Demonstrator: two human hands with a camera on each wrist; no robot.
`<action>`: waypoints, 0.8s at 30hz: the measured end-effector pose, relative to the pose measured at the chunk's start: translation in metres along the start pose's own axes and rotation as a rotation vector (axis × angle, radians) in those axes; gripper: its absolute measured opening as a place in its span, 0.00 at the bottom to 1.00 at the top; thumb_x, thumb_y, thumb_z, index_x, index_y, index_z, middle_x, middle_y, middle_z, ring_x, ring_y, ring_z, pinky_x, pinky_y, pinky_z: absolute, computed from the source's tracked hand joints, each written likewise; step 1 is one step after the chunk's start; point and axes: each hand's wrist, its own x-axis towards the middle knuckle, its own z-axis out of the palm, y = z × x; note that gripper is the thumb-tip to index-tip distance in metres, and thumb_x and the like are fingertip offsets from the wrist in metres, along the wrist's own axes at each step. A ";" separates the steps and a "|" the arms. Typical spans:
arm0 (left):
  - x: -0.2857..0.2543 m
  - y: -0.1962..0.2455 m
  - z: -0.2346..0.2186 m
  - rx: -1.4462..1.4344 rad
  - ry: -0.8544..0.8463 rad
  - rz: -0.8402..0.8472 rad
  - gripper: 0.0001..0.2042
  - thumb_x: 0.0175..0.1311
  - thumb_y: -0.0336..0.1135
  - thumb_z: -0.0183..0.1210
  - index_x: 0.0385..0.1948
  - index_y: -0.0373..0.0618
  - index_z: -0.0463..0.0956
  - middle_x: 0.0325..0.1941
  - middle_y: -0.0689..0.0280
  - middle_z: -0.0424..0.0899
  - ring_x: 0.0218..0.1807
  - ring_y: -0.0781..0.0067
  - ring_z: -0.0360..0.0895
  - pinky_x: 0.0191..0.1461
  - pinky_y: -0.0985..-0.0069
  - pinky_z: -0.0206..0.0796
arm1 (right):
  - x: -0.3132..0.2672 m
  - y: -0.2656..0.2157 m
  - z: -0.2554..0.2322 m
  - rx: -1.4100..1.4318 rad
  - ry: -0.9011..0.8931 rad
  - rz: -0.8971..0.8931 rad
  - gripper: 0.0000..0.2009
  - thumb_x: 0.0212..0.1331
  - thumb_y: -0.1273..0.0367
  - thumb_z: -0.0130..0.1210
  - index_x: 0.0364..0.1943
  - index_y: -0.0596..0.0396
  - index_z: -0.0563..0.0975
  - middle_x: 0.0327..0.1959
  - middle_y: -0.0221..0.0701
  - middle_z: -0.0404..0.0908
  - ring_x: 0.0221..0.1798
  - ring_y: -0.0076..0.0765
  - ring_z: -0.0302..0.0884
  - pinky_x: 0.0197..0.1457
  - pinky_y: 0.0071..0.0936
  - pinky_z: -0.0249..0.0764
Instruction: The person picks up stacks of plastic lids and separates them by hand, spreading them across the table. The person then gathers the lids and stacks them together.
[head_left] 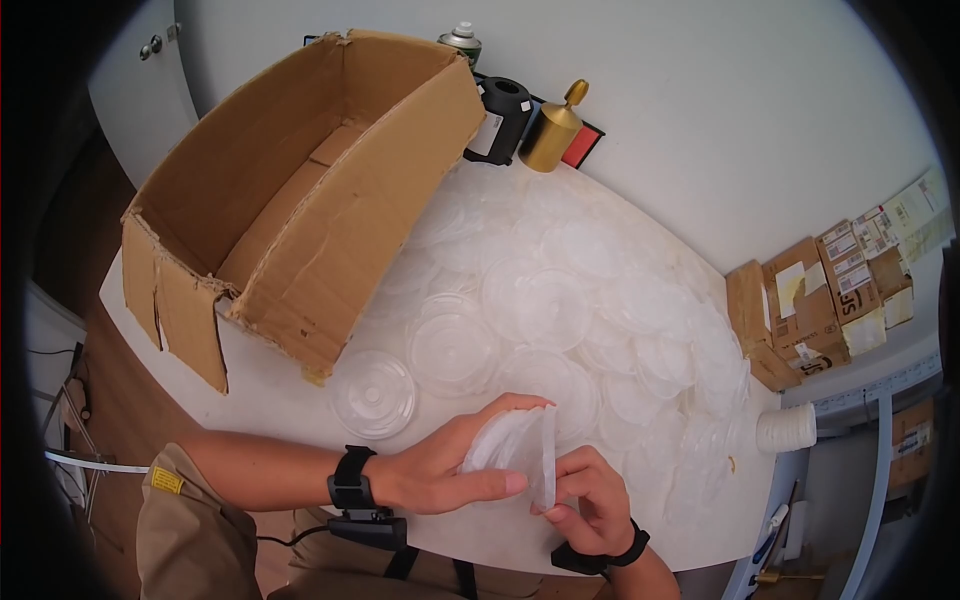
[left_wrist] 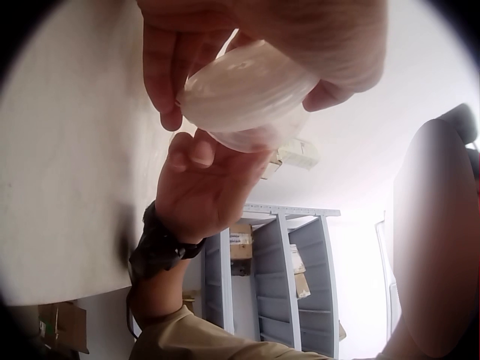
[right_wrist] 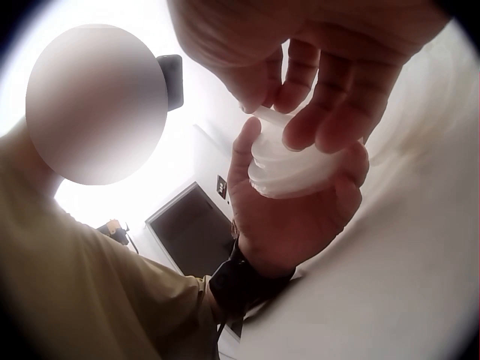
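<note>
A short stack of clear plastic lids [head_left: 505,440] is gripped in the left hand [head_left: 440,470], thumb on the near side and fingers round the far side. At the stack's right face, the right hand [head_left: 592,500] pinches the edge of a lid [head_left: 547,455] between thumb and fingers. The left wrist view has the stack [left_wrist: 247,90] between the left hand's [left_wrist: 300,37] fingers and thumb, the right hand [left_wrist: 210,184] touching its rim. In the right wrist view the right hand's [right_wrist: 322,67] curled fingers cover part of the stack [right_wrist: 292,169] held by the left hand [right_wrist: 292,225].
Many loose clear lids [head_left: 550,305] overlap across the white table [head_left: 450,540]. An open cardboard box [head_left: 370,210] stands at the left back. Behind are a spray can [head_left: 461,42], a black holder [head_left: 505,115] and a gold canister [head_left: 550,135]. A lid stack [head_left: 787,428] lies at the right edge.
</note>
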 end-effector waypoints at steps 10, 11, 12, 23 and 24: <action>-0.002 0.005 -0.001 0.015 0.020 -0.043 0.33 0.70 0.38 0.61 0.72 0.40 0.54 0.52 0.62 0.75 0.50 0.75 0.72 0.55 0.74 0.67 | -0.002 -0.004 0.002 0.358 0.117 0.118 0.04 0.69 0.71 0.57 0.40 0.57 0.77 0.44 0.36 0.76 0.41 0.32 0.79 0.46 0.28 0.77; -0.002 0.006 -0.002 0.002 0.019 -0.064 0.35 0.68 0.38 0.61 0.72 0.40 0.54 0.60 0.61 0.71 0.60 0.72 0.68 0.64 0.71 0.62 | 0.000 -0.006 0.001 0.415 0.142 0.126 0.06 0.70 0.70 0.56 0.42 0.58 0.76 0.44 0.35 0.75 0.41 0.31 0.79 0.44 0.28 0.77; -0.001 0.007 -0.002 -0.011 0.018 -0.084 0.36 0.66 0.39 0.62 0.72 0.39 0.54 0.68 0.59 0.68 0.69 0.69 0.65 0.72 0.68 0.57 | 0.001 -0.006 0.000 0.472 0.167 0.134 0.07 0.72 0.68 0.54 0.43 0.59 0.74 0.43 0.35 0.74 0.40 0.30 0.79 0.43 0.27 0.78; 0.000 0.005 0.002 -0.042 0.034 -0.014 0.31 0.67 0.36 0.63 0.69 0.44 0.58 0.55 0.62 0.75 0.53 0.73 0.73 0.56 0.73 0.67 | -0.001 0.008 -0.009 0.342 0.462 0.218 0.07 0.72 0.69 0.54 0.44 0.58 0.71 0.41 0.32 0.75 0.32 0.24 0.77 0.36 0.22 0.75; 0.000 0.004 0.002 -0.019 0.029 0.020 0.31 0.66 0.36 0.63 0.69 0.44 0.58 0.56 0.62 0.75 0.52 0.73 0.73 0.55 0.73 0.68 | -0.002 0.009 -0.010 0.363 0.444 0.257 0.07 0.72 0.69 0.54 0.44 0.58 0.71 0.40 0.32 0.76 0.31 0.23 0.77 0.36 0.22 0.75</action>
